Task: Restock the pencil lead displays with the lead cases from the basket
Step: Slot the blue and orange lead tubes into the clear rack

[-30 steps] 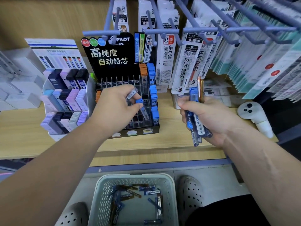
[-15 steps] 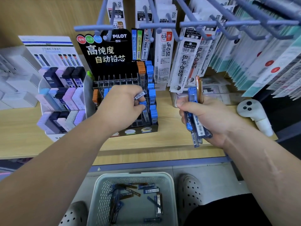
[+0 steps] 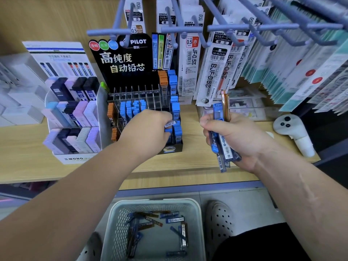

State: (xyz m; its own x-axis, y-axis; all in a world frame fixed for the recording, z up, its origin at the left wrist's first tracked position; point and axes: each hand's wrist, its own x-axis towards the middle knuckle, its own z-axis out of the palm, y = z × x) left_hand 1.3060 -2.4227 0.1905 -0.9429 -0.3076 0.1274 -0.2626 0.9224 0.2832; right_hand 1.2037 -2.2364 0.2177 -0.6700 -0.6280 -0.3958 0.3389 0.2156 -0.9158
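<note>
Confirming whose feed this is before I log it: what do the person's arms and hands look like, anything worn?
Both arms are bare as far as the view reaches: no sleeve shows on the left forearm or the right forearm. The left hand and the right hand are ungloved, with no watch, band or ring visible. Faint long marks run along the right forearm.

The left hand (image 3: 148,129) and right hand (image 3: 239,136) are bare, with the forearms uncovered up to the frame's edge. The right clog (image 3: 219,219) and left clog (image 3: 92,247) are pale, with round holes dotted over the toes. Black fabric (image 3: 263,243) covers the right leg.
</note>
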